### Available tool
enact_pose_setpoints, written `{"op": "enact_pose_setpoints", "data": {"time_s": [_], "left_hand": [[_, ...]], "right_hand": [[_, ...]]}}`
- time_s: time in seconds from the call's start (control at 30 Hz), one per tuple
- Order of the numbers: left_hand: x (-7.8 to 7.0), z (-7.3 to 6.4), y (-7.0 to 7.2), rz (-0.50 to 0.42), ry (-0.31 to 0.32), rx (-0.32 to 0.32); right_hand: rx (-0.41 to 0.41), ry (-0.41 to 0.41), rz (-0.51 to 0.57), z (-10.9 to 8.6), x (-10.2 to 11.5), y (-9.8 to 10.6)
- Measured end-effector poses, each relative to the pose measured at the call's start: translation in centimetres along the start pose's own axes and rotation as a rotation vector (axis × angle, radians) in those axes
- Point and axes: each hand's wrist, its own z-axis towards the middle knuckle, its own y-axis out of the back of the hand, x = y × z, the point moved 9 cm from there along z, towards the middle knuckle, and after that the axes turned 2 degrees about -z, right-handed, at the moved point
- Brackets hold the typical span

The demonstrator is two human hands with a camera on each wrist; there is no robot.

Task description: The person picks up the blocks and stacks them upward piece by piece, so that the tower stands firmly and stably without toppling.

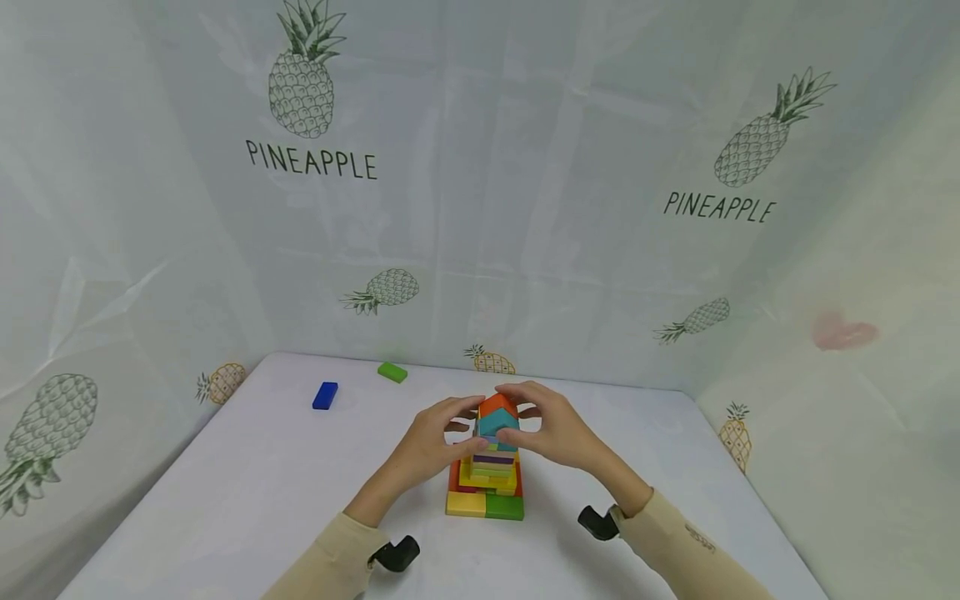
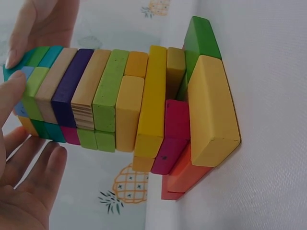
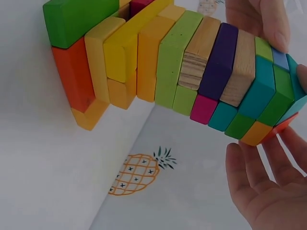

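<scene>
A tower of coloured wooden blocks (image 1: 493, 470) stands upright, broad at its base and narrower above. A teal roof-shaped block (image 1: 493, 423) sits at its top, with an orange-red one (image 1: 497, 405) behind and above. My left hand (image 1: 422, 446) holds the tower's upper left side, thumb in front near a light blue block (image 2: 20, 109) and fingers behind. From the right, my right hand (image 1: 561, 429) pinches the top blocks, its thumb at the teal one and its forefinger over the orange-red one. Purple (image 3: 219, 62) and plain wood layers show below the hands.
A blue block (image 1: 325, 396) and a green block (image 1: 392, 372) lie apart on the white table (image 1: 247, 467), back left of the tower. A pineapple-printed curtain (image 1: 510, 208) hangs behind the table and along both sides.
</scene>
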Motion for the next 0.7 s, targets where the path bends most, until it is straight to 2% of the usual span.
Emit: {"op": "enact_pose_setpoints", "data": {"time_s": [0.3,0.47,0.7], "left_hand": [[0.2,0.1,-0.1,0.003,-0.020,-0.004],[0.3,0.1,-0.1,0.011,-0.009,-0.004],[0.3,0.0,-0.1,0.003,0.016,0.006]], "right_hand": [[-0.006,-0.004,-0.004,0.3,0.0,0.1],[-0.028,-0.006,-0.022,0.2,-0.1,0.2],[-0.099,0.002,-0.045,-0.3,-0.6,1.8]]}}
